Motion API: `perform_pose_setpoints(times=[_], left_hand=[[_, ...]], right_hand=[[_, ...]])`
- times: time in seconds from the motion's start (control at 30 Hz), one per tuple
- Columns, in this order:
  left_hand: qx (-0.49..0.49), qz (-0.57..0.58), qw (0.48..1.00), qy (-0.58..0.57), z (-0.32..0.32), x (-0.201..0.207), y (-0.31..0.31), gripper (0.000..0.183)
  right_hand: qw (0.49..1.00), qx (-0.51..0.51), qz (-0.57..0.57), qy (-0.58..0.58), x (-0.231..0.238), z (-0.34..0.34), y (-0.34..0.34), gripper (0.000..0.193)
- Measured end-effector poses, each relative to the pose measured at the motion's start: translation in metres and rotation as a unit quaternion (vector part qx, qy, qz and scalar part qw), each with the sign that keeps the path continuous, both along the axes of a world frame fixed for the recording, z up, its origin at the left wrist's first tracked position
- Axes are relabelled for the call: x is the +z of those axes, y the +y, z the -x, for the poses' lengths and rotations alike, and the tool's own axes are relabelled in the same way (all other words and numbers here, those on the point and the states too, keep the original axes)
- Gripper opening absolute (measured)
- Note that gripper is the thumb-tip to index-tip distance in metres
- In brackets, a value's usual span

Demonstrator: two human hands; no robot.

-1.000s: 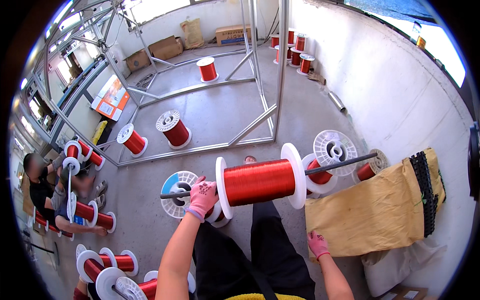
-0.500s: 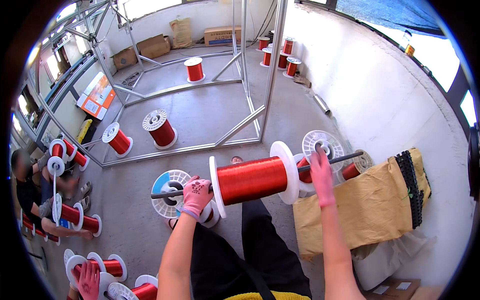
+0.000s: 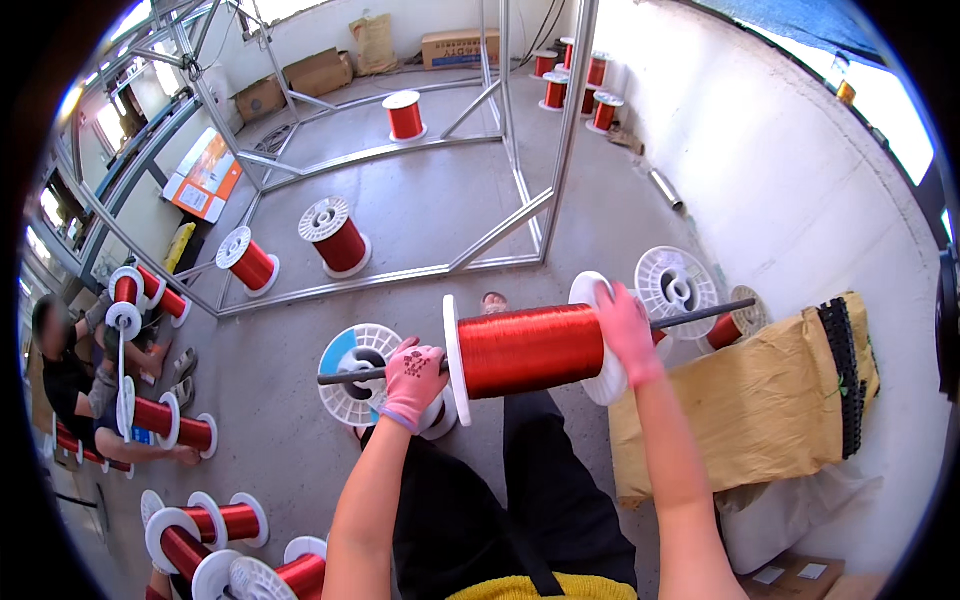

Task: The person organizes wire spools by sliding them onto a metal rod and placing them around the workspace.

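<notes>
A large spool of red wire (image 3: 532,350) with white flanges lies on its side on a dark metal rod (image 3: 352,377), held in front of my legs. My left hand (image 3: 415,378), in a pink glove, is closed round the rod just outside the left flange. My right hand (image 3: 628,330), gloved the same way, grips the right flange, its fingers over the rim. The rod's other end sticks out beyond it. Below the rod's left end stands a spool with a white and blue flange (image 3: 345,400). Another white-flanged spool (image 3: 668,280) stands beyond the right end.
An aluminium-profile frame (image 3: 400,285) stands ahead, with upright red spools (image 3: 340,247) inside it. Yellowish sacking (image 3: 740,410) lies at right beside the white wall. More red spools (image 3: 230,522) lie at lower left. A seated person (image 3: 75,370) works among spools at left.
My right hand has gone from the rod to the spool's right flange. My left hand still grips the rod. Another person's gloved hand at lower left has left the spool there.
</notes>
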State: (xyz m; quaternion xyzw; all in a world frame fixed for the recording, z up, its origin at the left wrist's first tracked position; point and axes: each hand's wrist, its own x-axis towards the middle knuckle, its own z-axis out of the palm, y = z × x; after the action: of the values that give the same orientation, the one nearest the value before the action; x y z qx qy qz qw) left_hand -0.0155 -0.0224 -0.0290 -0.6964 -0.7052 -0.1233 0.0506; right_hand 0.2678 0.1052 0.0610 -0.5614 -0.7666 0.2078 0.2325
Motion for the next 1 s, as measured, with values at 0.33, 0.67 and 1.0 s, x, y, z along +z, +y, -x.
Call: perform_pose_setpoints(times=[0.33,0.67,1.0], left_hand=[[0.023,0.022,0.999,0.019,0.005,-0.012,-0.002,0.016],[0.032,0.059,0.998,0.011,-0.001,-0.002,0.005,0.022],[0.027,0.037,0.999,-0.009,-0.008,0.005,0.005,0.022]], right_hand=[[0.883,0.054,0.327,-0.333,-0.387,-0.232,-0.224,0.032],[0.951,-0.054,0.258,-0.165,-0.252,-0.159,-0.159,0.037],[0.97,0.007,-0.097,-0.225,-0.241,-0.17,-0.138,0.026]])
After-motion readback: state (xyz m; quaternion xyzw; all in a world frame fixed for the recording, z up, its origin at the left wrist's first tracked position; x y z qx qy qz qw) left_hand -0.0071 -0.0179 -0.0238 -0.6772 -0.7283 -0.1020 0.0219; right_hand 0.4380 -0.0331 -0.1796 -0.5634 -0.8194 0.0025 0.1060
